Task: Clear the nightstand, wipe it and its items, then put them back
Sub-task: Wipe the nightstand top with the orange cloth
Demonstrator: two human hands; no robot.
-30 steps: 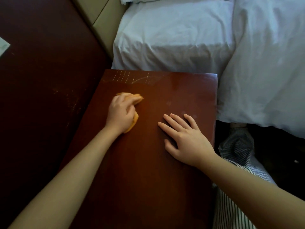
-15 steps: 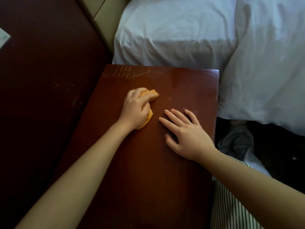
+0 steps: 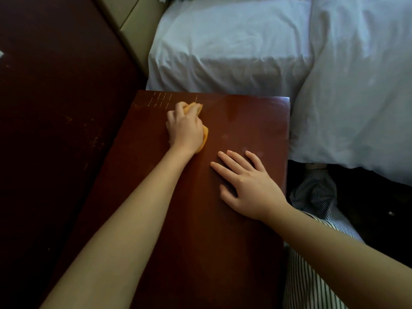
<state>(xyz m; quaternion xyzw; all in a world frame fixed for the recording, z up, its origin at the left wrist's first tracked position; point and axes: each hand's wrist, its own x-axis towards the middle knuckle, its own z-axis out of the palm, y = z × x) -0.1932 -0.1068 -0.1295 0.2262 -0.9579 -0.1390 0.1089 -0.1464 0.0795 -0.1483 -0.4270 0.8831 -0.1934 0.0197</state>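
The nightstand [image 3: 245, 121] has a bare reddish-brown wooden top with thin scratch marks near its far left corner. My left hand [image 3: 185, 128] grips an orange cloth [image 3: 204, 139] and presses it on the far left part of the top, close to the scratches. Most of the cloth is hidden under the hand. My right hand [image 3: 247, 186] lies flat on the top to the right, fingers straight and spread, holding nothing.
A bed with white sheets [image 3: 234, 45] and a white duvet [image 3: 356, 85] borders the nightstand at the back and right. A dark wooden panel [image 3: 55, 108] runs along the left. Striped fabric [image 3: 312, 197] lies below the right edge.
My left hand has slid the orange cloth toward the far edge of the nightstand, up to the scratch marks. My right hand has stayed flat in place.
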